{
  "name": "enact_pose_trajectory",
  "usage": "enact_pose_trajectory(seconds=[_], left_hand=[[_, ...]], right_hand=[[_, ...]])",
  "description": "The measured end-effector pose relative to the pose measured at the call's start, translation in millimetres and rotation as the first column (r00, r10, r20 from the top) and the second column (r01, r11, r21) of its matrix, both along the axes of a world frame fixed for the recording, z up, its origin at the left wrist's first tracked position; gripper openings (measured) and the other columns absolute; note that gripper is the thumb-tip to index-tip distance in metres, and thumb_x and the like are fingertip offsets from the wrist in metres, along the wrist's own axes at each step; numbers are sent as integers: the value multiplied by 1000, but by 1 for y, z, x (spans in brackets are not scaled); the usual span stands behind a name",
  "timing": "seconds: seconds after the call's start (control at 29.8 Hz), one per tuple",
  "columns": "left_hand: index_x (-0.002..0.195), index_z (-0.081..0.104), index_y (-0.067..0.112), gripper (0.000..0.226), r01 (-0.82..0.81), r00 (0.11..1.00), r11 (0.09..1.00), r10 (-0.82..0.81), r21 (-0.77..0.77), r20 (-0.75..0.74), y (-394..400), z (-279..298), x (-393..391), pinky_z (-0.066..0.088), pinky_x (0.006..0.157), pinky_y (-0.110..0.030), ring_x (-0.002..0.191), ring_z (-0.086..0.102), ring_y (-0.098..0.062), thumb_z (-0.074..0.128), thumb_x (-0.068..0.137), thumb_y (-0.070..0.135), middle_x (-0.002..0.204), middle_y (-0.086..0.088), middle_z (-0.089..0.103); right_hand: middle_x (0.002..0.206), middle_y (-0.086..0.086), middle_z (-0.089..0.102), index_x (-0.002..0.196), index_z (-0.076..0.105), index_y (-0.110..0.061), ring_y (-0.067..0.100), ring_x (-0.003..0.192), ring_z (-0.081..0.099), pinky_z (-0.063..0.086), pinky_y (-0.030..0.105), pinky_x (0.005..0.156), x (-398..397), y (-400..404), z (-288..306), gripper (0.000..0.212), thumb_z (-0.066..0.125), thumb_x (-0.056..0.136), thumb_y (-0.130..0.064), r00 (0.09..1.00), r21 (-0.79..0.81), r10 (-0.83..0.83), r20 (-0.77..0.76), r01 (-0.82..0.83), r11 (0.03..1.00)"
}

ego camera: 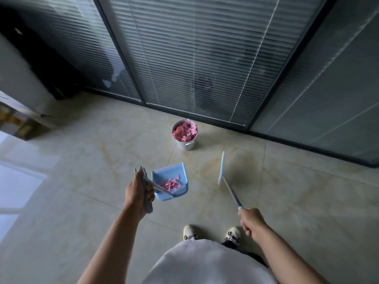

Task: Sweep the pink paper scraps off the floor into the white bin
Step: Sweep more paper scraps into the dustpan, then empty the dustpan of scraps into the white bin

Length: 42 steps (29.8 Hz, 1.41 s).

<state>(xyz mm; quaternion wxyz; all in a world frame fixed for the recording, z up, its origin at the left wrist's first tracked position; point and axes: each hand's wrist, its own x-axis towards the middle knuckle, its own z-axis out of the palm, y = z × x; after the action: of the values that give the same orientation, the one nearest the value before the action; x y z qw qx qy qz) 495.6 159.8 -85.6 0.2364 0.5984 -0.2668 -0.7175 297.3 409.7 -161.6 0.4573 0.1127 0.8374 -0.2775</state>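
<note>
While left hand [137, 193] grips dustpan handle [148, 191], right hand [251, 220] grips broom handle [232, 193]; hands apart. One blue dustpan [174, 171] holds small pile of pink scraps [171, 183]. One white bin [186, 144] beyond, near glass wall, heaped with more. Two shoes [190, 232] below.

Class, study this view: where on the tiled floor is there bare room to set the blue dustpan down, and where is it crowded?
Bare tile lies left of the blue plastic dustpan, towards the bright window reflection, and right of the blue broom head up to the dark glass partition's base. It is tighter between the dustpan, the broom and the white ribbed bin full of pink paper scraps.
</note>
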Motion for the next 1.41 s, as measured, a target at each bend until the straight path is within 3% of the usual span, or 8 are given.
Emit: enact_pose_trajectory(seconds=[0.17,0.34,0.44,0.57,0.64,0.91,1.17,1.41], left_hand=[[84,40,15,31,96,995,962,-93,-256,24,9,38,-15,24,34,-16,31,26,-9,41,101,41,47,0,34],[108,42,8,30,413,905,819,-321,-398,278,17,45,-37,28,34,-19,32,30,-10,41,102,37,50,0,40],[118,43,18,30,639,752,678,-450,-363,482,17,43,-50,38,40,-23,43,45,-13,45,99,41,65,-5,52],[129,43,16,43,897,436,320,-514,-306,739,16,31,-66,46,70,-31,87,64,-32,47,98,45,108,-15,66],[127,42,15,44,949,316,177,-533,-262,785,16,22,-72,48,71,-32,90,65,-34,45,98,47,110,-17,67],[120,40,11,48,957,-111,-291,-370,-2,922,14,-5,-92,47,65,-35,87,66,-37,37,98,54,103,-15,68],[131,40,8,53,843,-329,-498,-174,205,928,18,-18,-104,51,73,-36,95,68,-34,35,100,50,112,-13,68],[136,37,7,53,791,-423,-509,-53,340,905,27,-32,-103,51,76,-39,100,66,-36,32,101,47,117,-12,66]], right_hand=[[49,11,46,80,59,1,17,34,34,23,16,36,6,-4,-8,24,51,90,-18,999,33,3,34,-4,999],[49,10,45,79,57,-1,15,33,31,22,16,38,11,-6,-14,22,51,90,-19,998,30,-12,60,10,999],[52,11,47,82,57,-1,15,33,32,23,17,38,10,-8,-17,21,50,91,-19,998,24,-4,55,3,1000],[52,11,46,80,56,-1,16,35,33,23,19,38,10,-8,-19,23,49,92,-20,999,14,11,51,-12,1000],[52,11,46,80,56,-1,16,35,33,23,19,39,9,-8,-20,23,49,92,-19,999,12,14,46,-15,1000],[52,11,45,86,58,-2,16,37,33,23,17,39,8,-4,-20,21,47,91,-19,999,9,5,42,-6,1000],[50,10,44,95,59,2,16,37,33,23,16,38,5,1,-20,24,46,93,-18,999,27,7,42,-8,1000],[53,8,43,98,58,0,15,38,33,21,14,37,6,2,-19,23,45,94,-18,999,31,5,51,-7,999]])
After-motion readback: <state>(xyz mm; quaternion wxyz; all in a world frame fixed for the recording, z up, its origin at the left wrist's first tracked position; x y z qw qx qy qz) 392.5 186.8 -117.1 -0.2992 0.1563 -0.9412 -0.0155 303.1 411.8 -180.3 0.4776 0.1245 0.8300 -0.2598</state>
